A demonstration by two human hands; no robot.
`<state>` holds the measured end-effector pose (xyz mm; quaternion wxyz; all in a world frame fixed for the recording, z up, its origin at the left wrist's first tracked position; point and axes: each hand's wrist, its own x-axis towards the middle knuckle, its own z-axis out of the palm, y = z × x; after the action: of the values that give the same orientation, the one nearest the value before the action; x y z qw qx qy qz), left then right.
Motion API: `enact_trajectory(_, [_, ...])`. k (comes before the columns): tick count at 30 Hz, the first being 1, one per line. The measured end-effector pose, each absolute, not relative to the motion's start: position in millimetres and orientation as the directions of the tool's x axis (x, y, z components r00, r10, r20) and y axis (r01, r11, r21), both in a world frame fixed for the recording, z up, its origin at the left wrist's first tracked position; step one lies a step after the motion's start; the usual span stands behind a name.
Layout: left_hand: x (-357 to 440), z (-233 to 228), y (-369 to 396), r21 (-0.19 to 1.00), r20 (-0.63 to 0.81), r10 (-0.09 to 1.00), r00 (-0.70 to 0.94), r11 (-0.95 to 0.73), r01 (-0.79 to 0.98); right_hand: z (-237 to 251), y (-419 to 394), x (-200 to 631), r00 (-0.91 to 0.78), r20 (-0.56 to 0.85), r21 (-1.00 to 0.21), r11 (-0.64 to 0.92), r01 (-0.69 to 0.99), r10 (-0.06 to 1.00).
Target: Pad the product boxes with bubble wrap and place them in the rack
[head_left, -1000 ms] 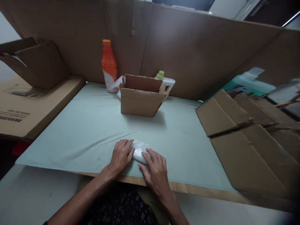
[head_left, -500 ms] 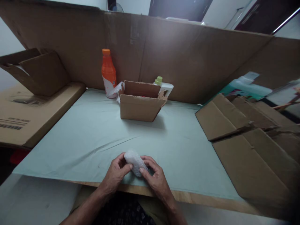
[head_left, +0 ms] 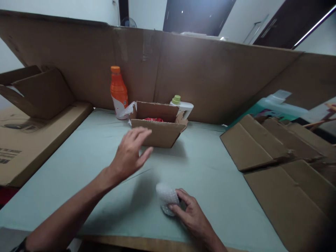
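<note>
Bubble-wrapped bundle (head_left: pixel 166 196) sits in the grip of the right hand (head_left: pixel 193 213), low over the near part of the pale cloth (head_left: pixel 204 175); whether its underside touches the cloth cannot be told. Thumb on the near side and fingers behind, the right hand pinches its right side, closed only as far as the bundle's thickness allows. The left hand (head_left: pixel 128 152) is raised, fingers loosely spread and thumb apart, with nothing in it; it overlaps the left front of the small box (head_left: pixel 160 135) in view, and contact cannot be judged.

The bundle looks light, with a soft, springy skin that probably gives under the fingers and may slide a little on its glossy film. What lies inside is hidden; the padding suggests something breakable, so a broad, gentle hold around the middle seems best.

Farther out, the open-topped small box shows a red item (head_left: pixel 153 119) within and carries no readable print on its front. Behind it stand an orange bottle (head_left: pixel 119 91), its white label patch too small to read, and a white bottle (head_left: pixel 187 106) with a green cap. On the left, a flat carton (head_left: pixel 49 140) bears dark printing, too blurred to make out.
</note>
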<state>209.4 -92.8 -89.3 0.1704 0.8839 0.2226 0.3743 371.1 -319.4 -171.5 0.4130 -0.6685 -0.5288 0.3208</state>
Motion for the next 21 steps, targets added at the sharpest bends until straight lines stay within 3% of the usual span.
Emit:
enact_trajectory(3, [238, -78, -49, 0.265, 0.680, 0.467, 0.565, -0.876, 0.404, -162, -313, 388, 0.275, 0.131, -0.819, -0.053, 0.571, 0.952])
enact_trajectory(6, [247, -95, -34, 0.185, 0.671, 0.436, 0.600, -0.882, 0.434, -144, -305, 407, 0.338, 0.261, -0.750, -0.031, 0.661, 0.904])
enact_trajectory(11, [234, -127, -48, 0.208, 0.731, 0.404, 0.550, -0.900, 0.384, -93, -283, 442, 0.449, 0.419, -0.638, -0.096, 0.764, 0.789])
enact_trajectory(16, [234, -129, -48, 0.232, 0.724, 0.406, 0.557, -0.904, 0.358, -39, -221, 462, 0.402, 0.556, -0.533, -0.059, 0.844, 0.728])
enact_trajectory(19, [235, -130, -45, 0.236, 0.734, 0.402, 0.547, -0.907, 0.349, -23, -168, 466, 0.351, 0.557, -0.502, -0.032, 0.864, 0.753])
enact_trajectory(21, [235, -133, -45, 0.235, 0.741, 0.397, 0.542, -0.909, 0.344, -22, -135, 468, 0.335, 0.472, -0.433, -0.117, 0.894, 0.815])
